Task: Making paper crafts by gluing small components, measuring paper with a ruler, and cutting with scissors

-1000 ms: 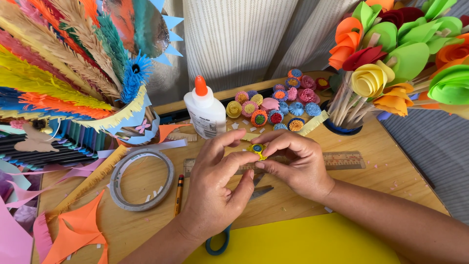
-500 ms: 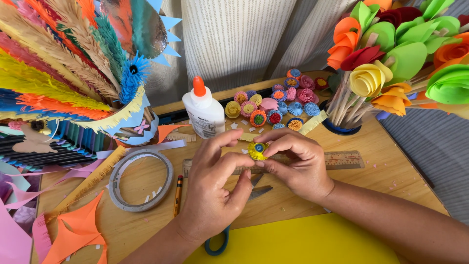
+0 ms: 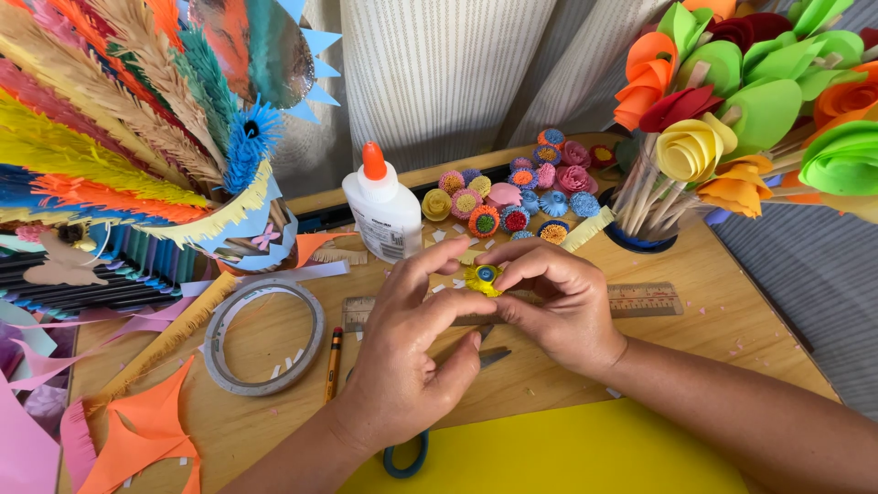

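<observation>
Above the wooden ruler [image 3: 640,299] at mid-table, my left hand [image 3: 416,361] and right hand [image 3: 558,306] pinch the small yellow fringed paper flower [image 3: 483,278] between fingertips, barely moved from a second ago, so I judge the shaping continues.

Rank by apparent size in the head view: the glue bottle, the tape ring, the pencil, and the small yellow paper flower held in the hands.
1. Tape ring, the widest.
2. Glue bottle.
3. Pencil: nearly as long as the bottle but far thinner, so this order is unsure.
4. Yellow paper flower, pinched between both hands, clearly smallest.
</observation>
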